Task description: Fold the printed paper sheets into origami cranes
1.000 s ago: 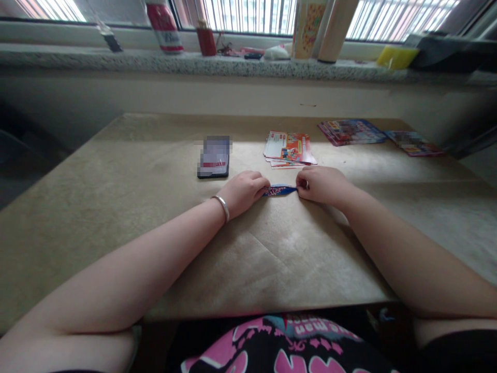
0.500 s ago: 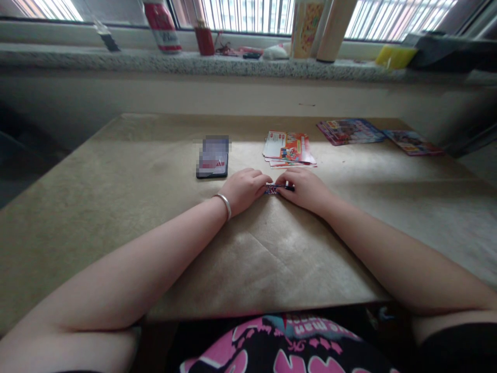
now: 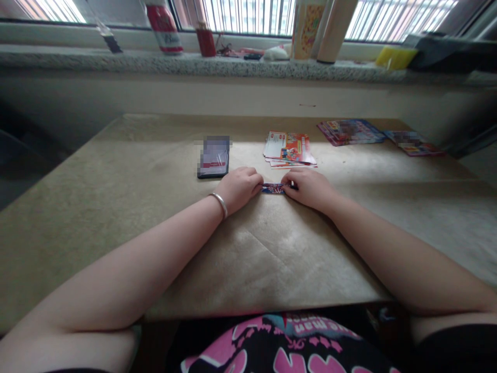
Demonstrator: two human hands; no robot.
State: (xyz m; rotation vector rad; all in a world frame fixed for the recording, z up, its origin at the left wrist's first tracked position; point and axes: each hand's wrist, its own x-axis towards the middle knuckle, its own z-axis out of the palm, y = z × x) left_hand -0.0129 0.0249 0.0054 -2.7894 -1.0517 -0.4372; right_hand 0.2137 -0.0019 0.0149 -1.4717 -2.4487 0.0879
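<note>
A narrow strip of folded printed card [image 3: 273, 188], blue with red and white marks, lies low over the tabletop between my hands. My left hand [image 3: 243, 187], with a silver bangle at the wrist, pinches its left end. At the right end, the fingertips of my right hand [image 3: 308, 187] are closed on the strip, and a dark edge shows between thumb and fingers. Just beyond my hands lies a small stack of red and white printed cards [image 3: 290, 147]. A phone [image 3: 214, 157] rests flat beyond my left hand, its screen blurred out.
The table [image 3: 135, 171] has a tan cover. Colourful printed cards [image 3: 351, 131] lie at the back right, with another small pile [image 3: 413, 142] beside them. On the stone windowsill [image 3: 240, 65] stand a red can [image 3: 165, 28], a tall bottle [image 3: 336, 31] and a yellow object [image 3: 396, 57].
My left hand has shifted slightly left, away from my right hand. More of the folded card strip now shows between them. My right hand has barely moved.
</note>
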